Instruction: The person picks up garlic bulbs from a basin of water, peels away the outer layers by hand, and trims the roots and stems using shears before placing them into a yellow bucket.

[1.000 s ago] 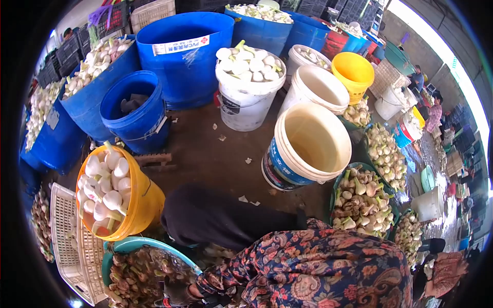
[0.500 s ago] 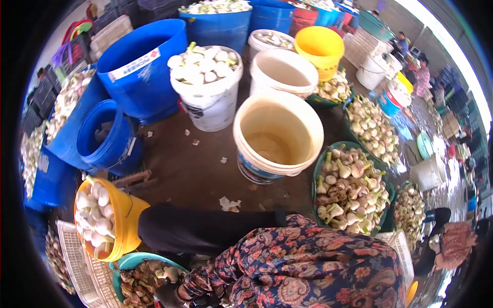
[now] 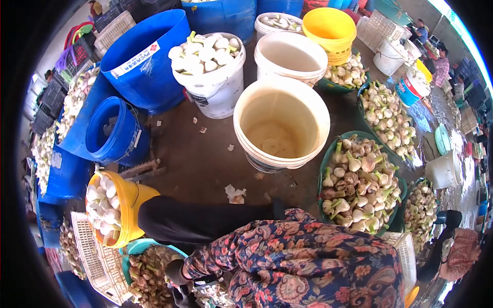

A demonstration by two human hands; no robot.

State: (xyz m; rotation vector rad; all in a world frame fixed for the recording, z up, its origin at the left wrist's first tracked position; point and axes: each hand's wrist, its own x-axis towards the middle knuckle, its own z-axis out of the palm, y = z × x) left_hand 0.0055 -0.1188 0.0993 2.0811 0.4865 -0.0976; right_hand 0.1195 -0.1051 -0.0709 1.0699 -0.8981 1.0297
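Observation:
At the lower left, my right hand (image 3: 176, 271), in a dark glove, comes out of a floral sleeve with its fingers curled down. It is over the right side of a teal basin (image 3: 137, 247) heaped with garlic bulbs (image 3: 149, 272) with stems. I cannot tell what it holds. Just below it is my left hand (image 3: 186, 297), also dark-gloved, cut by the bottom edge with its fingers hidden. Pale whitish pieces (image 3: 213, 294) lie right of the hands. A yellow bucket (image 3: 134, 210) of cleaned white garlic (image 3: 104, 208) leans above the basin, beside my black-trousered leg (image 3: 205, 219).
Two open cream buckets (image 3: 280, 92) stand ahead, with a white bucket (image 3: 218, 92) of garlic to their left. Blue tubs (image 3: 144, 61) line the left. Green baskets (image 3: 328, 149) of garlic sit on the right. Plastic crates (image 3: 105, 262) border the basin. A co-worker (image 3: 457, 251) sits far right.
The view has shifted, so nearby buckets sit slightly differently. My right hand has moved up and right in view; the garlic bulb by it earlier no longer shows there.

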